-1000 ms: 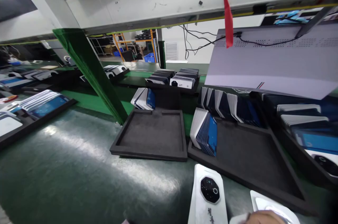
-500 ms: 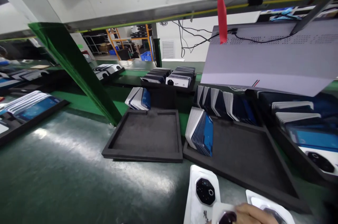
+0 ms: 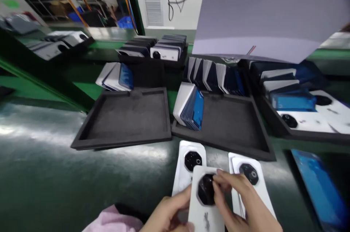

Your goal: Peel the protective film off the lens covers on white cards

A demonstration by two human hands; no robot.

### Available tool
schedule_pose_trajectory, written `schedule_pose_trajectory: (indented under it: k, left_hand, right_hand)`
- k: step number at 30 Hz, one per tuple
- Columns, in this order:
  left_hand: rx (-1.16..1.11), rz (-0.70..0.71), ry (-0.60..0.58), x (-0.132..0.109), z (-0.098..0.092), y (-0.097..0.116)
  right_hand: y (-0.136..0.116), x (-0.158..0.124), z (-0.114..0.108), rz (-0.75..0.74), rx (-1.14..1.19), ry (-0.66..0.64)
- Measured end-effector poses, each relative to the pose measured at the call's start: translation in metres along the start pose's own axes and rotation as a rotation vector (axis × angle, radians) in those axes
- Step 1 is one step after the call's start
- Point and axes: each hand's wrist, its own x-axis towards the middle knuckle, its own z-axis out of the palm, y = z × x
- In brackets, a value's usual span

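Note:
In the lower middle, my left hand (image 3: pixel 171 210) grips the left edge of a white phone back cover (image 3: pixel 207 221) that has a dark octagonal camera piece (image 3: pixel 205 189). Fingers of my right hand (image 3: pixel 240 199) pinch at the right side of that octagon; whether a film lies between the fingertips cannot be made out. Just behind the held cover lies another white phone back cover (image 3: pixel 182 162), partly hidden by it. More white covers (image 3: pixel 259 184) lie on the table to the right, partly behind my right hand.
Two black foam trays (image 3: pixel 128 117) (image 3: pixel 229 115) stand ahead; a stack of phone panels (image 3: pixel 188 106) leans in the right one. Further panels fill a tray (image 3: pixel 290 133) at right. A blue sheet (image 3: pixel 319 188) lies near the right edge. A green post (image 3: pixel 54 75) slants at left.
The view has tilted down and shifted. My left hand has come into sight holding the cover, and my right hand now shows more fully at the camera piece. The blue sheet has come into view.

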Motion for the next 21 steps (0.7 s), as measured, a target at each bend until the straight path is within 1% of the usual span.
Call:
schedule_pose_trajectory:
  k: [3,5,7,9,11,14,17,21]
  left_hand:
    - [-0.137,-0.004,0.018,0.0,0.003,-0.001]
    - [-0.216,-0.062,0.013,0.0,0.004,0.001]
    - [-0.275,-0.132,0.015,0.001,0.004,0.002]
    - [-0.311,-0.184,0.051,0.0,0.002,0.001]
    - [-0.321,-0.202,0.118,0.0,-0.001,-0.003]
    - [-0.303,-0.2,0.184,-0.001,-0.004,-0.009]
    - [-0.295,-0.179,0.206,0.0,-0.004,-0.011]
    - [-0.289,-0.15,0.23,0.001,-0.003,-0.009]
  right_hand:
    - [-0.007,-0.001,-0.002,0.133,0.128,-0.033]
    - [-0.005,-0.001,-0.004,0.263,0.289,-0.078]
    - [0.0,-0.001,-0.006,0.428,0.47,-0.114]
    - [0.006,-0.004,-0.007,0.577,0.647,-0.091]
    - [0.01,-0.006,-0.006,0.673,0.778,-0.029]
    - [0.013,-0.008,-0.004,0.725,0.836,0.032]
    - [0.01,-0.006,-0.003,0.733,0.812,0.025]
    - [0.006,-0.002,-0.004,0.685,0.717,0.001]
